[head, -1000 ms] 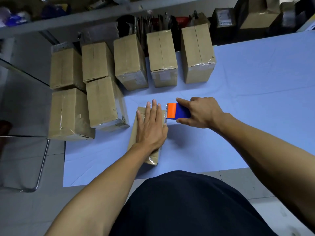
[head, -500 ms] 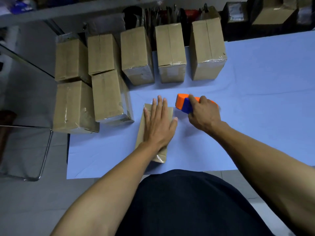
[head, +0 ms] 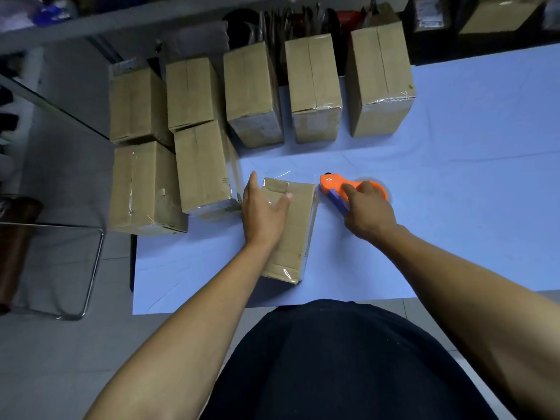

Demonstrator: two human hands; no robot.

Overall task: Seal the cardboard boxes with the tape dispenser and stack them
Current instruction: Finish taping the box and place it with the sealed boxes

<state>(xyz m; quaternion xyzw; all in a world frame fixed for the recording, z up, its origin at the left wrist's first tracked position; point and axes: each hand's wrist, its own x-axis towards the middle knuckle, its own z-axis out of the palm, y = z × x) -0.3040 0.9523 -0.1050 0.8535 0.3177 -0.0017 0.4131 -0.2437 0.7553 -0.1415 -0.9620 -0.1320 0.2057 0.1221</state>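
A small cardboard box (head: 295, 231) lies on the light blue table (head: 454, 177) in front of me, clear tape glinting on its ends. My left hand (head: 262, 212) grips the box's far left corner, thumb over the top and fingers down its left side. The orange and blue tape dispenser (head: 335, 187) rests on the table just right of the box. My right hand (head: 368, 212) lies on top of the dispenser, fingers curled around its handle.
Several taped cardboard boxes stand in a row at the table's far edge (head: 313, 86) and in a stacked cluster at the left (head: 145, 183). A metal chair frame (head: 91, 268) stands on the floor to the left. Shelving with clutter runs along the back.
My right hand pulled the dispenser away from the box's end and set it down on the table to the right. My left hand slid from flat on the lid to the box's left corner.
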